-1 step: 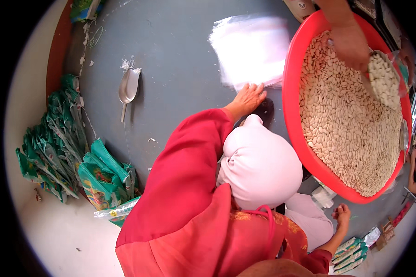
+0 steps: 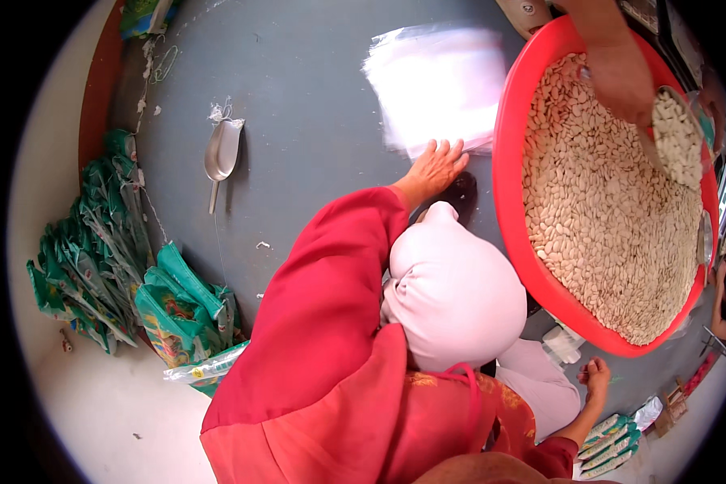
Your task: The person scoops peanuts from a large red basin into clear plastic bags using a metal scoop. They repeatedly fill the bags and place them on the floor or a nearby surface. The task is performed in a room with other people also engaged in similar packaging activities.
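My left hand (image 2: 437, 169) lies at the lower edge of a stack of clear plastic bags (image 2: 431, 89), its fingers stretched out and nothing held. Low at the right, my right hand (image 2: 595, 376) is beside my leg with its fingers curled in; what they hold, if anything, is hidden. In front of me to the right stands a large red basin (image 2: 504, 185) full of pale pumpkin seeds (image 2: 605, 218). Another person's hand (image 2: 623, 85) reaches over it, at a scoop heaped with seeds (image 2: 676, 141).
A metal scoop (image 2: 222, 153) lies on the grey floor (image 2: 298, 105) at left. Green packaging bags (image 2: 97, 234) are piled along the left wall, with more green packets (image 2: 609, 445) at lower right. A white object (image 2: 562, 344) sits between the basin and my right leg.
The other person's hand and the seed-filled scoop have shifted slightly to the right. My left fingers have risen a little at the bags' edge. My right hand looks unchanged.
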